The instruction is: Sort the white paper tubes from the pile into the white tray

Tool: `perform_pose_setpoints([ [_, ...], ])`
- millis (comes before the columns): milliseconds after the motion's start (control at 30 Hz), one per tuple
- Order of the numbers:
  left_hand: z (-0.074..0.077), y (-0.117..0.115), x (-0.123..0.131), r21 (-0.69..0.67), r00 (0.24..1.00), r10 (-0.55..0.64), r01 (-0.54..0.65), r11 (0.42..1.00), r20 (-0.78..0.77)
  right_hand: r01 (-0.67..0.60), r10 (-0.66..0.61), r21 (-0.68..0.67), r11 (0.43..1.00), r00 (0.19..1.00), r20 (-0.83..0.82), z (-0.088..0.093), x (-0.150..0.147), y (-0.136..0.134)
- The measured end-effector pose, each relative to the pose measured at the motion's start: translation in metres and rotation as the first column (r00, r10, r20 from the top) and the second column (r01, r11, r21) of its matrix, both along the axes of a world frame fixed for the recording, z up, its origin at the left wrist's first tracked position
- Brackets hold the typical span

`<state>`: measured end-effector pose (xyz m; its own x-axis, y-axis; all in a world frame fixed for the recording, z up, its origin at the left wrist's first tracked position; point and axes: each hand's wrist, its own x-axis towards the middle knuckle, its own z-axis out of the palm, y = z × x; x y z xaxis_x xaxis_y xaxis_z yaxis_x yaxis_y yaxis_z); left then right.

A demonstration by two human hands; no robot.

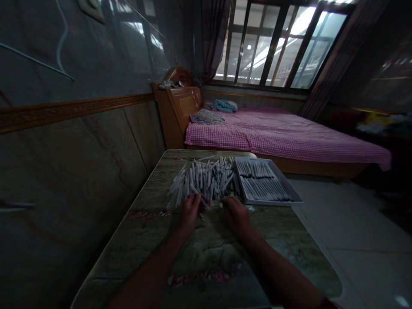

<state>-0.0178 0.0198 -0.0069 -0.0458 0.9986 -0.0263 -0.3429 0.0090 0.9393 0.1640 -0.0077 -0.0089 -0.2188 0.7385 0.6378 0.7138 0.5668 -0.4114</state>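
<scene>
My left hand (pixel 190 211) is closed on a slim white pen-like stick (pixel 205 203), which slants down to the right between its fingers. My right hand (pixel 237 214) hovers a little to the right with its fingers curled together. A small pale spot shows at its fingertips, too small to name. Just beyond both hands lies a loose pile of white pen-like sticks (pixel 206 177), several with dark parts. To the right of the pile, a shallow white tray (pixel 294 196) holds similar sticks (pixel 264 189) in two rows, their dark ends lined up.
The wood-patterned table (pixel 206 253) has rounded corners and a pale edge. A marbled wall (pixel 96 171) runs close along its left side. Behind it stands a bed (pixel 267 133) with a pink checked cover and wooden headboard (pixel 180 107). Tiled floor (pixel 354 223) lies to the right.
</scene>
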Motion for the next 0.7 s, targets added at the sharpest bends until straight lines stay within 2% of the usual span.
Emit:
perform_pose_setpoints([
  [67, 0.0, 0.0, 0.0, -0.025, 0.999, 0.026, -0.025, 0.999, 0.042, 0.154, -0.145, -0.113, 0.982, 0.986, 0.083, 0.002, 0.004, 0.005],
  [100, 0.0, 0.0, 0.0, -0.036, 0.998, 0.028, -0.025, 0.999, 0.063, 0.196, -0.173, -0.153, 0.969, 0.973, 0.151, 0.003, 0.005, 0.007],
  [233, -0.001, 0.0, 0.001, -0.063, 0.993, 0.002, 0.006, 0.998, 0.122, 0.21, -0.104, -0.239, 0.948, 0.915, 0.391, 0.01, 0.001, 0.014],
  [367, -0.002, 0.0, 0.0, -0.08, 0.986, -0.002, 0.015, 0.997, 0.167, 0.168, -0.016, -0.258, 0.952, 0.864, 0.503, 0.014, -0.003, 0.019],
  [567, -0.004, 0.002, -0.001, -0.128, 0.975, -0.001, 0.03, 0.991, 0.223, 0.141, -0.013, -0.254, 0.957, 0.893, 0.45, 0.012, 0.003, 0.019],
  [700, -0.005, 0.003, -0.002, -0.157, 0.957, 0.005, 0.042, 0.987, 0.289, 0.1, -0.062, -0.122, 0.987, 0.956, 0.287, 0.005, 0.007, 0.02],
])
